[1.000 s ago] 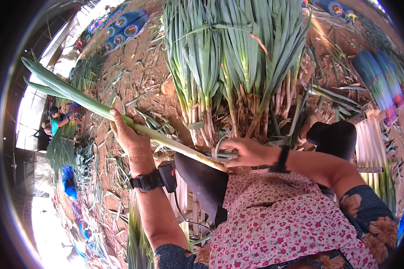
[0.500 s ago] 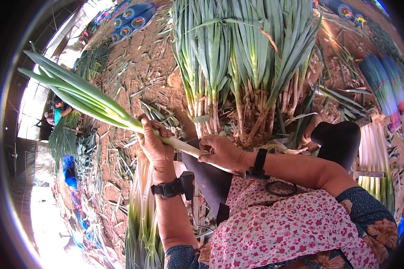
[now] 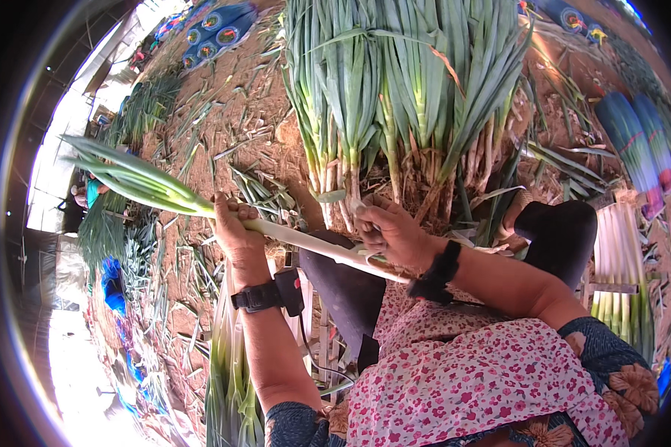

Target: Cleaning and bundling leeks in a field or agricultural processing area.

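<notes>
A long green onion [image 3: 306, 240] lies slantwise before me, its green leaves up to the left and its white end over my lap. My left hand [image 3: 235, 223] is wrapped round it where the green meets the white. Close above the white end, my right hand [image 3: 397, 232] is closed with its fingers curled; a thin strip shows under them by the stalk. Whether the fingers pinch that strip or anything else is hidden. Just beyond stands a thick upright stack of green onions [image 3: 417, 97], with brown, rooty lower ends.
Pale-stalked onions lie in one pile [image 3: 231, 357] beside my left forearm and another [image 3: 620, 253] at the right. Wrapped bundles [image 3: 634, 149] lie far right, more [image 3: 220, 33] far left. Leaf scraps litter the brown ground [image 3: 253, 112]. A person [image 3: 92, 192] is partly visible at far left.
My right hand has come off the stalk's middle and moved right and slightly up, its fingers curling. My left hand shifted a little left, and the onion's leafy end dropped lower.
</notes>
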A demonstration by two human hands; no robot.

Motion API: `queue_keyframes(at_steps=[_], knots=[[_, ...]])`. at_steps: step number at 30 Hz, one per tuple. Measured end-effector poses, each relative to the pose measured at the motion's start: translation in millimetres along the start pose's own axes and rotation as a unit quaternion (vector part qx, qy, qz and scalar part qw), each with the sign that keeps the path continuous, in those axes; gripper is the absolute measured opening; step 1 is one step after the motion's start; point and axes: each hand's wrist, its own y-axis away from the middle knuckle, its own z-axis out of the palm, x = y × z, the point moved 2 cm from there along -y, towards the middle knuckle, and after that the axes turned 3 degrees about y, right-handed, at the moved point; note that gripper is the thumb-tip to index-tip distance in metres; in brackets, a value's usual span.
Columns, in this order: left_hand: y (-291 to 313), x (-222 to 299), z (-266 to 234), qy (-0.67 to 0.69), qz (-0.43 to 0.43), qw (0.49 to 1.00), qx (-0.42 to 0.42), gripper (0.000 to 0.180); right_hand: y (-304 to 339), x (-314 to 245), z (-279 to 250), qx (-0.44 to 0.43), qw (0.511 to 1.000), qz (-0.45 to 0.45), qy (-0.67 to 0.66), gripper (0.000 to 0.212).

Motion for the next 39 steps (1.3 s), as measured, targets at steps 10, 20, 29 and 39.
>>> queue_keyframes(at_steps=[10,20,29,39], knots=[[-19.7,64.3,-27.0,-0.007,0.025,1.0,-0.015,0.024,103.3,-37.0,-132.1,-0.153,0.453,-0.035,0.878,0.032],[21.0,64.6,15.0,0.04,0.001,0.97,-0.239,0.018,-14.8,11.1,36.4,-0.059,0.657,-0.151,0.736,0.025],[35.9,74.2,21.4,0.065,-0.028,0.93,-0.361,0.021,-17.2,15.9,43.5,-0.069,0.682,-0.059,0.726,0.02],[40.6,86.1,17.7,0.102,-0.099,0.862,-0.487,0.044,-9.8,40.8,-4.9,0.107,0.985,0.1,0.089,0.012]])
